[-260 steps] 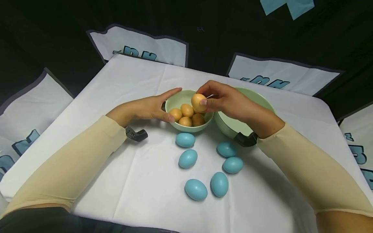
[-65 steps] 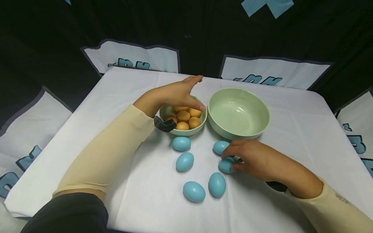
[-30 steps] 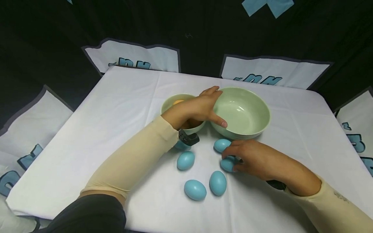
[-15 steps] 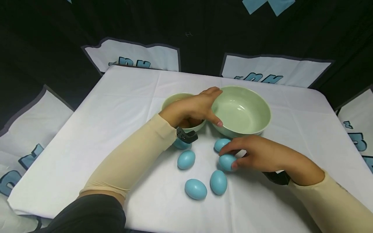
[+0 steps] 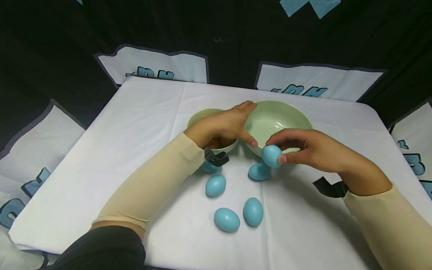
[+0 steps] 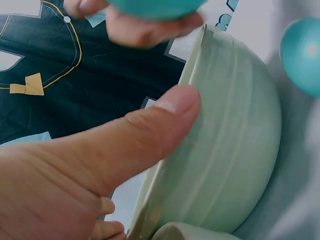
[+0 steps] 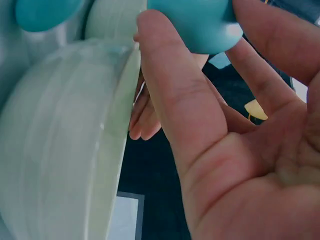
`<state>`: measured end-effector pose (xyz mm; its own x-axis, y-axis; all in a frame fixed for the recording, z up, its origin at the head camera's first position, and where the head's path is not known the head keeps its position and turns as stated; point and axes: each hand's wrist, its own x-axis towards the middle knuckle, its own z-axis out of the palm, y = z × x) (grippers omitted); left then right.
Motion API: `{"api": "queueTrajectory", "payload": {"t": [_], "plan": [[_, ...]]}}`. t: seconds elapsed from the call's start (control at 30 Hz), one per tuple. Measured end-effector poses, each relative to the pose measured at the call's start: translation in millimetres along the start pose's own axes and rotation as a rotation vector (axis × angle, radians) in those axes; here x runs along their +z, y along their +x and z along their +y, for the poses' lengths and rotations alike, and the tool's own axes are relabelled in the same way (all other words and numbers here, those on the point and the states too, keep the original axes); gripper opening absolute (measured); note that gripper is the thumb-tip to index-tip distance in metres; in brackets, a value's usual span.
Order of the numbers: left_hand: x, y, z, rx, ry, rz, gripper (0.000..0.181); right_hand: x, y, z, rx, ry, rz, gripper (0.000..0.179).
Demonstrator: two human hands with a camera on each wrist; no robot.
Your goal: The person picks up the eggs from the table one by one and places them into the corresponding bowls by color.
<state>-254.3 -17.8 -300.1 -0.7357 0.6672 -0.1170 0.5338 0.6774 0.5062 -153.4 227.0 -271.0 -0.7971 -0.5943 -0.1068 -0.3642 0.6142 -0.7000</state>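
In the head view my right hand [image 5: 305,148] pinches a blue egg [image 5: 271,156] between thumb and fingertips, raised at the front rim of the large green bowl [image 5: 270,116]. Another blue egg [image 5: 260,171] lies on the cloth just below it. My left hand [image 5: 233,122] reaches over the smaller green bowl [image 5: 199,114]; its straight fingers and thumb rest at the large bowl's left rim. The left wrist view has the left thumb [image 6: 155,120] against that rim. Orange-brown eggs [image 5: 221,142] in the smaller bowl are mostly hidden under the left wrist.
More blue eggs lie on the white cloth [image 5: 152,101] toward the front: one egg [image 5: 216,185], another egg [image 5: 227,219] and an upright-lying egg [image 5: 253,212]. One egg [image 5: 210,167] is partly covered by the left wrist strap [image 5: 216,157]. A dark curtain [image 5: 233,48] hangs behind the table.
Earlier the right hand held an orange egg over the smaller bowl. It has since lifted a blue egg toward the large bowl. The left hand moved right, from smaller bowl to large bowl's rim.
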Motion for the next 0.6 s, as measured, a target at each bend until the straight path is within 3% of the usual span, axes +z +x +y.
{"api": "queueTrajectory", "payload": {"t": [0.13, 0.27, 0.6], "plan": [[-1.1, -0.9, -0.6, 0.011, -0.007, -0.005, 0.116, -10, 9.4, 1, 0.034, 0.057, 0.027, 0.033], [-1.3, -0.4, -0.8, -0.021, 0.022, -0.027, 0.120, -16, 22.1, 7, 0.034, 0.101, 0.032, 0.035], [-1.7, 0.0, -3.0, -0.047, 0.052, -0.024, 0.127, -21, 51.2, 20, 0.064, 0.204, 0.044, 0.041]]}}
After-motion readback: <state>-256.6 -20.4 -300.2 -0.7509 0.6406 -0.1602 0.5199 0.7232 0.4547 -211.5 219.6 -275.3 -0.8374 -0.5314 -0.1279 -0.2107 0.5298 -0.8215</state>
